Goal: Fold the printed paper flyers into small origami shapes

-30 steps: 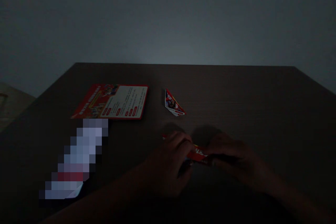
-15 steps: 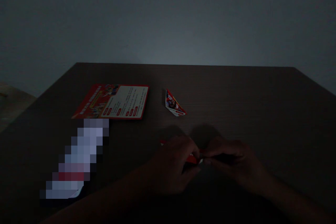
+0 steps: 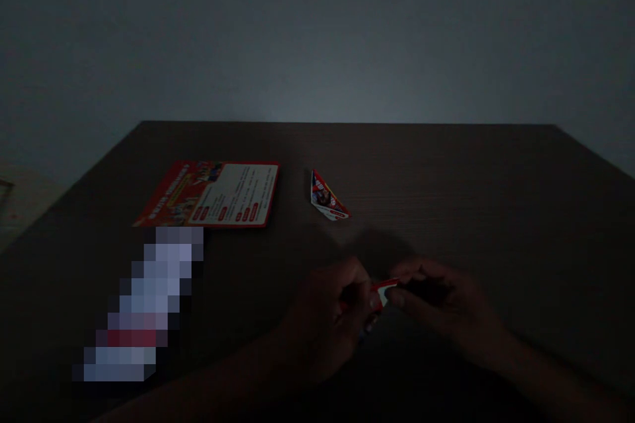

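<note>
A small folded piece of red and white printed paper [image 3: 385, 292] is held between my two hands, low over the table. My left hand [image 3: 331, 314] pinches its left side, with the thumb and fingers closed on it. On the paper's right end, the thumb and fingertips of my right hand [image 3: 441, 297] are pressed together. My fingers hide much of the paper. Farther back lies another folded paper piece [image 3: 328, 197], pointed in shape, with red, dark and white print.
A red and white printed sheet [image 3: 233, 195] lies at the left of the dark wood table [image 3: 446, 178]. In front of it is a long, bright pixelated object [image 3: 143, 304], beside my left forearm. A pale wall [image 3: 347, 46] rises behind the table.
My left hand has turned, and its fingers now curl round the paper's left side. More of the paper's white face shows between my hands. The other things stay put.
</note>
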### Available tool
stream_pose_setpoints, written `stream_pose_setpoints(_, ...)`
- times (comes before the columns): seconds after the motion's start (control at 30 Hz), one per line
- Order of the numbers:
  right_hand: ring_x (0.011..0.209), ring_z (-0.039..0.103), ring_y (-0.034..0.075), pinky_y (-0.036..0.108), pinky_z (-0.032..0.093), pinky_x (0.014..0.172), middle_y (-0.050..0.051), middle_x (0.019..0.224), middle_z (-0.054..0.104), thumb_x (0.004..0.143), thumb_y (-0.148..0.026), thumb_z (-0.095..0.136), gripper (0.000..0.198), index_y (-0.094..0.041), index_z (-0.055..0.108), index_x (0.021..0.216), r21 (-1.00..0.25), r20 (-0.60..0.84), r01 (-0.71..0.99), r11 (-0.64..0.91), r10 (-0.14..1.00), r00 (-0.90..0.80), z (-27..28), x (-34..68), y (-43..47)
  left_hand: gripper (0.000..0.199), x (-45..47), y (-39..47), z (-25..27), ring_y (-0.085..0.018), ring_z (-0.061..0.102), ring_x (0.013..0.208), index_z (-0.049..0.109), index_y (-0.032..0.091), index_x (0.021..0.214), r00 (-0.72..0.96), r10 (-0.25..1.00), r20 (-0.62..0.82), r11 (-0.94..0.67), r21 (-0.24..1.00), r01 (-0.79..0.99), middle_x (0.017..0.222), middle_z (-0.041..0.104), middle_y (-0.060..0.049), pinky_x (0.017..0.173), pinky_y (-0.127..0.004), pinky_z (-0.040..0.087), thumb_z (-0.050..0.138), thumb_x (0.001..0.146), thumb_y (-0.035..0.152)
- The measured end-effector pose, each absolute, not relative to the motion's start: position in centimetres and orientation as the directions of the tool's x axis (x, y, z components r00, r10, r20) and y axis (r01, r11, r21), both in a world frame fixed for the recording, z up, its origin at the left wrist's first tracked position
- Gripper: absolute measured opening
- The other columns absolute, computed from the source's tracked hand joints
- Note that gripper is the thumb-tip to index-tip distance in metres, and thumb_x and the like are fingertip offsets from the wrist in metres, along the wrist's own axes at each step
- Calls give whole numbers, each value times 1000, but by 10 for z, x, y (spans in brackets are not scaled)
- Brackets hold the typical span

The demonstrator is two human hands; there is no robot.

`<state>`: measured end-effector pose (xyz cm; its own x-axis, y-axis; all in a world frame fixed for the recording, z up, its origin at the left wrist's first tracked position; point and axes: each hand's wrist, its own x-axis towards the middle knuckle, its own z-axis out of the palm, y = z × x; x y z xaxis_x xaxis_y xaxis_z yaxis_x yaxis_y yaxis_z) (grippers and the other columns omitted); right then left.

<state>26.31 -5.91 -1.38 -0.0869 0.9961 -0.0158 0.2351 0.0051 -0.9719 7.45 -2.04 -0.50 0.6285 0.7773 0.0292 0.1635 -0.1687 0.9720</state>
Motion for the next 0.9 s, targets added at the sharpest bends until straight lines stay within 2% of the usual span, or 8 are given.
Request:
stream_pose_setpoints(0.13, 61, 57, 11, 21, 45, 55, 1, 67, 65, 89, -29, 53, 20, -19, 67, 79, -944, 21, 317, 91, 976, -219, -10, 266, -59, 19, 74, -21, 0, -8, 48, 59, 44, 17, 68, 625, 775, -91, -21, 985, 170, 66, 51, 3, 52, -17, 37, 55, 84, 18)
stream_pose_setpoints(0.23, 58, 54, 11, 21, 43, 53, 0, 63, 62, 90, -29, 52, 24, -17, 67, 76, -941, 25, 322, 102, 971, -236, -10, 267, -60, 15, 75, -18, 2, -9, 51, 60, 48, 16, 71, 632, 758, -158, 45, 981, 191, 67, 55, 2, 54, -19, 37, 58, 82, 20)
stream_pose_setpoints(0.3, 57, 55, 11, 22, 43, 53, 0, 61, 62, 89, -29, 53, 24, -17, 67, 73, -949, 20, 302, 89, 975, -222, -11, 267, -60, 11, 74, -14, 4, -12, 56, 66, 52, 16, 81, 649, 735, -193, 72, 975, 209, 74, 61, 1, 59, -21, 41, 61, 80, 22)
stream_pose_setpoints(0.4, 55, 53, 11, 22, 42, 51, 0, 59, 61, 86, -29, 57, 22, -17, 67, 69, -961, 17, 268, 63, 985, -171, -15, 267, -60, 24, 72, -8, 8, -15, 60, 76, 55, 16, 102, 681, 684, -260, 79, 955, 286, 87, 67, -3, 65, -24, 43, 61, 81, 28)
stream_pose_setpoints(0.5, 51, 50, 10, 22, 40, 48, -1, 56, 59, 84, -30, 59, 23, -17, 66, 65, -967, 3, 253, 39, 990, -140, -17, 266, -61, 22, 71, -4, 11, -12, 56, 66, 64, 14, 88, 729, 628, -272, -36, 926, 377, 74, 63, -1, 57, -22, 38, 53, 87, 33)
stream_pose_setpoints(0.6, 50, 47, 10, 22, 39, 47, -1, 54, 56, 83, -30, 59, 24, -17, 64, 63, -966, -21, 259, 18, 989, -148, -17, 265, -60, 29, 72, -3, 12, -10, 47, 58, 64, 13, 76, 774, 596, -212, -147, 919, 365, 62, 53, 2, 51, -20, 31, 48, 89, 33)
stream_pose_setpoints(0.73, 50, 43, 9, 20, 36, 47, -3, 53, 49, 87, -33, 55, 29, -17, 60, 64, -966, -38, 258, 16, 978, -204, -14, 264, -60, 30, 73, -5, 9, -9, 42, 55, 60, 13, 73, 762, 619, -190, -119, 936, 330, 60, 47, 3, 49, -19, 29, 46, 90, 33)
stream_pose_setpoints(0.9, 50, 39, 8, 20, 32, 46, -4, 54, 45, 92, -34, 47, 34, -17, 54, 63, -968, -52, 249, 39, 935, -350, -11, 264, -61, 32, 73, -9, 4, -8, 41, 54, 59, 13, 76, 742, 633, -220, -31, 951, 308, 60, 47, 4, 48, -19, 29, 45, 91, 37)
